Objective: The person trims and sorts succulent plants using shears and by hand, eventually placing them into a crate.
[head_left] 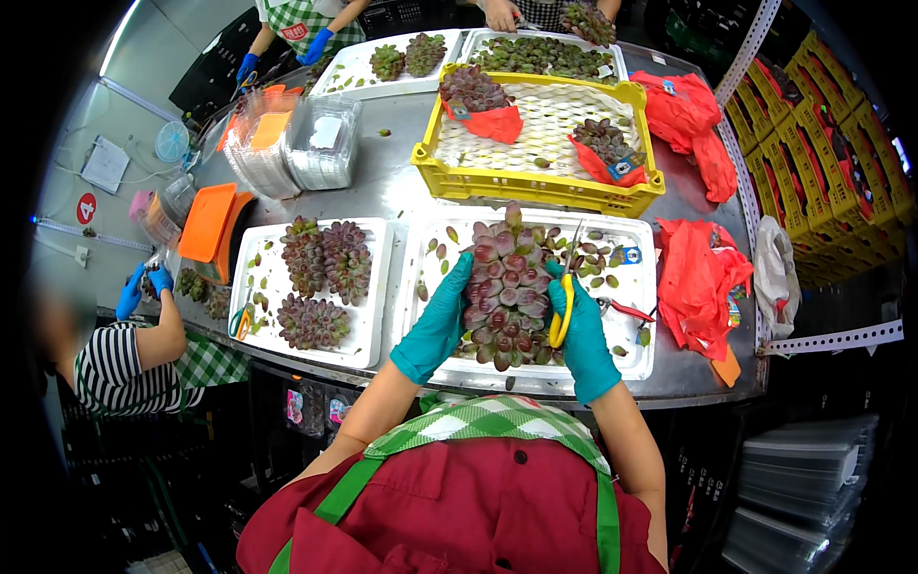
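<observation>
A large bunch of reddish-purple grapes (507,292) is held up between my two teal-gloved hands above a white foam tray (647,230). My left hand (438,320) is closed around the bunch's left side. On the other side, my right hand (585,335) steadies the bunch and grips yellow-handled scissors (561,311), blades pointing away from me. Loose green and reddish grapes (598,258) lie scattered in the tray. Red-handled snips (628,311) rest at its right side. The fingertips behind the bunch are hidden.
Left stands a second foam tray (376,330) with three bunches (313,322) and scissors (246,320). A yellow crate (535,193) is beyond, clear plastic boxes (323,143) at far left, red bags (698,277) at right. Co-workers' gloved hands (143,287) work at the left and far side.
</observation>
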Tool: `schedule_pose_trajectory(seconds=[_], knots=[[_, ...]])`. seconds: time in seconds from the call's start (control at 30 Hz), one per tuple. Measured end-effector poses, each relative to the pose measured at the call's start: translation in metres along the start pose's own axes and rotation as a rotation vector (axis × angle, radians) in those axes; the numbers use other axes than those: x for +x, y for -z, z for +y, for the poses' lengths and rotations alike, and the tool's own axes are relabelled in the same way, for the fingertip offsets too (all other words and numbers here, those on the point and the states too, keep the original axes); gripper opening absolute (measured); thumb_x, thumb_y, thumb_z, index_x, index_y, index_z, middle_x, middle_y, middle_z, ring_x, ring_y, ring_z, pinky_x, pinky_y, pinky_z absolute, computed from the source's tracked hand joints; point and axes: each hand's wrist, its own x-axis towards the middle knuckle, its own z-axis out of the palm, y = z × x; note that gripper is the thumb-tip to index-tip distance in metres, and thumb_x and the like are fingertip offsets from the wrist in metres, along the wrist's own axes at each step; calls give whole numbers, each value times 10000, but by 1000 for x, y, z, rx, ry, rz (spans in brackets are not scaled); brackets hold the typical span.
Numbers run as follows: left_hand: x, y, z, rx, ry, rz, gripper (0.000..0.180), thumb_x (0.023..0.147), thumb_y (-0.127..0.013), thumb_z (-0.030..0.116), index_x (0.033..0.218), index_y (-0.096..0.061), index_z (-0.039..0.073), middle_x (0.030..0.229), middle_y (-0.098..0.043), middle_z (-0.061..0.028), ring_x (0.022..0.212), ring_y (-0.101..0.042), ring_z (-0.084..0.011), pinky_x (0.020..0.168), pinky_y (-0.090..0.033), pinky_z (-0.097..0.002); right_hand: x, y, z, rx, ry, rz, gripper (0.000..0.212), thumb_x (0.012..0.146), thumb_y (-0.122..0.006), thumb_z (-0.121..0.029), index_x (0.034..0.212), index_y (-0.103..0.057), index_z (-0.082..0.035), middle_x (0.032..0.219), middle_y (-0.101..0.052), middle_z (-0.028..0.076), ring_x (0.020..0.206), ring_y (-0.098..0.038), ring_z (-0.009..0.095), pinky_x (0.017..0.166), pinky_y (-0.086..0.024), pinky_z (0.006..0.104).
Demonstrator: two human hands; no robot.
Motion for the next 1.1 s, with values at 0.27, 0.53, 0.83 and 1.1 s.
schedule_pose_trajectory(seconds=[0.27,0.53,0.83,1.1], knots=[[-15,-22,41,118,-85,-126,510,893,-437,360,1306,-312,88,1242,-431,-69,1113,-459,-180,901,-409,-354,7,11,0,395,-159,-69,292,885,-489,-327,1062,-539,-100,841,-572,-37,686,-550,64,560,-452,199],[-22,-15,7,-139,-22,31,708,819,-372,608,1337,-276,136,1321,-372,-73,1188,-395,-210,976,-359,-379,-7,-3,5,452,-266,-265,342,873,-508,-327,1131,-497,-103,998,-577,-3,881,-563,91,710,-475,214],[-11,-6,-8,-441,-146,-111,737,806,-332,641,1331,-280,128,1325,-361,-105,1181,-407,-247,992,-349,-406,-11,-32,-46,-203,-119,-227,298,838,-587,-206,1097,-537,-67,808,-549,-28,686,-532,53,575,-455,200],[4,27,-11,-474,-272,-159,741,804,-329,644,1331,-279,126,1324,-361,-107,1181,-408,-248,988,-354,-410,-60,-29,-113,-1485,632,-447,656,635,-715,-144,1238,-454,-147,818,-524,50,748,-540,215,595,-443,316]])
